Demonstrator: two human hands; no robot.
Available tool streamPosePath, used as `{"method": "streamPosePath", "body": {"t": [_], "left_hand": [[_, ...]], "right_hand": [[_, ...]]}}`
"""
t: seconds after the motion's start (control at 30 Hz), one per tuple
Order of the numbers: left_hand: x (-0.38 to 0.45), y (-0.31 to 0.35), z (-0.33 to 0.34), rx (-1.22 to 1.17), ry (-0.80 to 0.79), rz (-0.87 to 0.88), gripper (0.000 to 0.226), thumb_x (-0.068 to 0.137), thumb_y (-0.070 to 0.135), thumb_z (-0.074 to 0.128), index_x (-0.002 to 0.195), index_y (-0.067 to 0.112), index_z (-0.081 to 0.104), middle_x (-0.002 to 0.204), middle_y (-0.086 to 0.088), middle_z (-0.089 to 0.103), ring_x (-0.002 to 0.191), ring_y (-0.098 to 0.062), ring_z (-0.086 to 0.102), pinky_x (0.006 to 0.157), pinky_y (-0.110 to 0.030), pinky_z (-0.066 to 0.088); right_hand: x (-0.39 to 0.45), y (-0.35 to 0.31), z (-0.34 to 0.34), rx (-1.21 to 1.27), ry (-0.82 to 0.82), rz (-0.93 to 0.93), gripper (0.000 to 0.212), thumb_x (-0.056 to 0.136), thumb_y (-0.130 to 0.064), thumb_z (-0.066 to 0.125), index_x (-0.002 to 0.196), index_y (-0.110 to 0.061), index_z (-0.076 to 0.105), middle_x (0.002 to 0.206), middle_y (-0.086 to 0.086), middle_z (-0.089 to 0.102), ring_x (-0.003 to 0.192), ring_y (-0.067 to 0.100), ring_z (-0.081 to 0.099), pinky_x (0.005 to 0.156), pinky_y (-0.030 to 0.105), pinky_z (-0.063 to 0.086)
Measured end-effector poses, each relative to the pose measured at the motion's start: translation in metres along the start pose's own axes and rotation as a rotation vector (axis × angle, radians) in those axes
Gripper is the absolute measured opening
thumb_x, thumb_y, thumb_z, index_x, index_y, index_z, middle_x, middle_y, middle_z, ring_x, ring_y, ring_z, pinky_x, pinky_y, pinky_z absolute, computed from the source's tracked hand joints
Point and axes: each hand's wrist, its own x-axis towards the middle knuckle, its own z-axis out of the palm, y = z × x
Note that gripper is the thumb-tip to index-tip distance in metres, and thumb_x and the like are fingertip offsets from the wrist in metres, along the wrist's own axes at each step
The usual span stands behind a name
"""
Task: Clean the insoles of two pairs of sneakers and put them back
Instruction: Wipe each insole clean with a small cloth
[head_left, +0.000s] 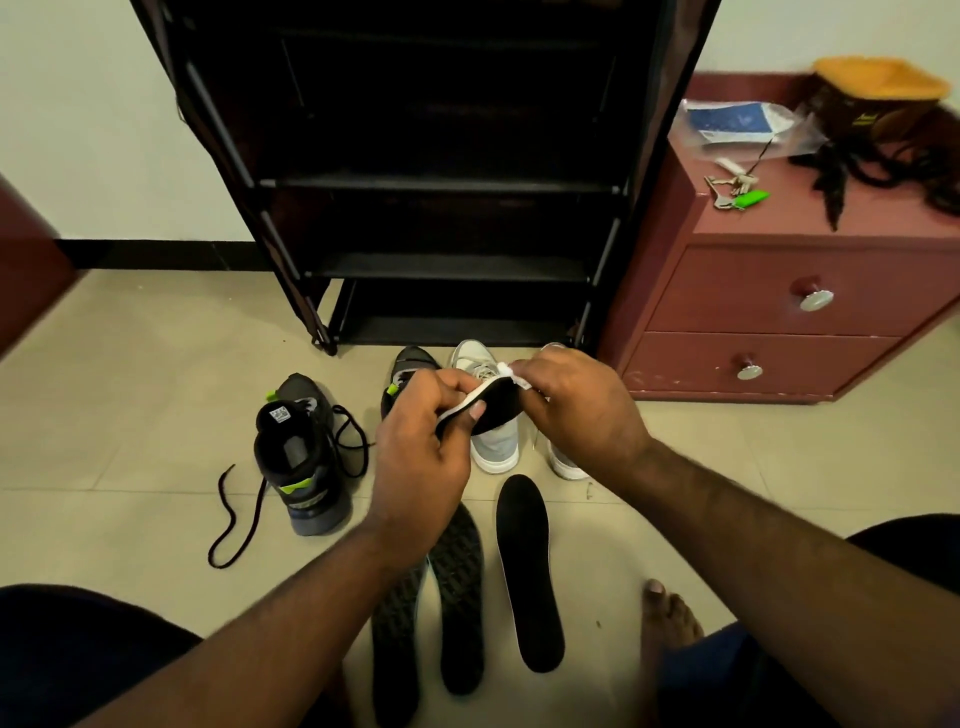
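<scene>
My left hand (423, 447) grips a black insole with a white edge (493, 410) above the floor. My right hand (576, 405) pinches a small white wipe (511, 375) against the insole's far end. Three insoles lie on the tiles in front of me: two patterned ones (457, 587) (397, 623) and a plain black one (527, 566). A dark sneaker with green accents (301, 452) stands at the left, its lace trailing. Its partner (410, 366) and two grey-white sneakers (493, 447) (563, 462) sit partly hidden behind my hands.
A black shoe rack (441, 182) stands straight ahead against the wall. A red-brown drawer cabinet (779, 312) at the right carries keys (735, 189), a plastic bag and a basket. My knees frame the lower corners, and my bare foot (667, 618) rests beside the insoles.
</scene>
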Motion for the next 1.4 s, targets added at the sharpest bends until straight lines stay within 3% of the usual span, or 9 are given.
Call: {"method": "streamPosePath", "body": {"t": [0.2, 0.4, 0.6, 0.8, 1.0, 1.13, 1.2, 1.3, 1.4], "left_hand": [[0.004, -0.005, -0.001, -0.119, 0.028, 0.041, 0.018, 0.089, -0.005, 0.06, 0.093, 0.011, 0.052, 0.106, -0.009, 0.068, 0.104, -0.021, 0.067, 0.085, -0.043, 0.057], [0.0, 0.001, -0.002, -0.161, 0.026, 0.111, 0.027, 0.089, -0.001, 0.061, 0.095, 0.022, 0.05, 0.109, -0.005, 0.068, 0.108, -0.02, 0.067, 0.086, -0.036, 0.057], [0.006, -0.004, -0.004, -0.191, 0.052, 0.104, 0.025, 0.088, -0.008, 0.06, 0.092, 0.015, 0.05, 0.108, -0.006, 0.069, 0.106, -0.023, 0.068, 0.085, -0.044, 0.057], [0.003, 0.004, -0.005, -0.231, 0.008, 0.137, 0.018, 0.089, 0.004, 0.06, 0.092, 0.02, 0.051, 0.108, -0.006, 0.069, 0.107, -0.021, 0.067, 0.088, -0.038, 0.057], [0.006, 0.003, -0.007, -0.257, 0.051, 0.075, 0.05, 0.087, -0.007, 0.06, 0.088, 0.042, 0.051, 0.106, -0.003, 0.07, 0.106, -0.023, 0.067, 0.089, -0.037, 0.056], [0.006, 0.006, -0.005, -0.213, 0.029, 0.12, 0.047, 0.086, -0.007, 0.061, 0.089, 0.039, 0.05, 0.108, 0.001, 0.07, 0.106, -0.018, 0.067, 0.088, -0.031, 0.055], [0.007, 0.005, -0.004, -0.212, 0.048, 0.106, 0.048, 0.087, -0.007, 0.06, 0.089, 0.04, 0.05, 0.109, 0.006, 0.07, 0.107, -0.019, 0.067, 0.089, -0.03, 0.054], [0.01, 0.002, -0.005, -0.207, 0.071, 0.104, 0.04, 0.086, -0.01, 0.06, 0.089, 0.029, 0.051, 0.108, 0.007, 0.07, 0.107, -0.02, 0.067, 0.089, -0.031, 0.054], [0.012, 0.003, -0.005, -0.192, 0.067, 0.123, 0.029, 0.086, -0.012, 0.06, 0.09, 0.014, 0.05, 0.107, -0.004, 0.069, 0.107, -0.02, 0.067, 0.089, -0.035, 0.056]], "right_hand": [[-0.003, -0.02, -0.011, 0.049, 0.137, -0.155, 0.022, 0.084, -0.013, 0.061, 0.102, -0.006, 0.072, 0.084, 0.006, 0.069, 0.076, 0.022, 0.064, 0.066, 0.031, 0.053], [0.004, 0.013, 0.0, -0.036, -0.139, 0.058, 0.019, 0.092, -0.017, 0.053, 0.101, -0.014, 0.069, 0.091, 0.005, 0.065, 0.087, 0.022, 0.059, 0.07, 0.034, 0.049], [0.003, -0.011, -0.012, 0.05, 0.137, -0.178, 0.019, 0.081, -0.01, 0.065, 0.098, -0.006, 0.072, 0.084, 0.006, 0.069, 0.076, 0.022, 0.064, 0.064, 0.031, 0.052], [0.01, 0.029, -0.004, -0.11, -0.158, 0.068, 0.02, 0.092, -0.014, 0.051, 0.103, -0.014, 0.069, 0.095, 0.004, 0.062, 0.091, 0.022, 0.057, 0.073, 0.031, 0.048], [0.013, 0.006, -0.017, 0.033, -0.1, -0.24, 0.022, 0.087, -0.015, 0.053, 0.102, -0.01, 0.069, 0.091, 0.003, 0.066, 0.084, 0.02, 0.059, 0.07, 0.03, 0.049], [0.011, 0.042, -0.008, -0.143, -0.235, -0.019, 0.024, 0.092, -0.016, 0.047, 0.105, -0.014, 0.067, 0.1, 0.005, 0.065, 0.096, 0.022, 0.057, 0.08, 0.037, 0.05], [0.007, 0.038, -0.007, -0.093, -0.152, 0.035, 0.023, 0.091, -0.01, 0.051, 0.105, -0.011, 0.069, 0.1, 0.009, 0.067, 0.095, 0.026, 0.061, 0.079, 0.041, 0.053], [-0.001, 0.004, -0.012, 0.044, 0.113, -0.115, 0.024, 0.083, -0.006, 0.06, 0.105, -0.007, 0.071, 0.094, 0.009, 0.071, 0.085, 0.023, 0.067, 0.073, 0.033, 0.058], [0.002, 0.008, -0.007, 0.027, 0.115, -0.122, 0.029, 0.084, -0.008, 0.06, 0.111, -0.008, 0.069, 0.098, 0.008, 0.072, 0.089, 0.025, 0.067, 0.074, 0.035, 0.056]]}}
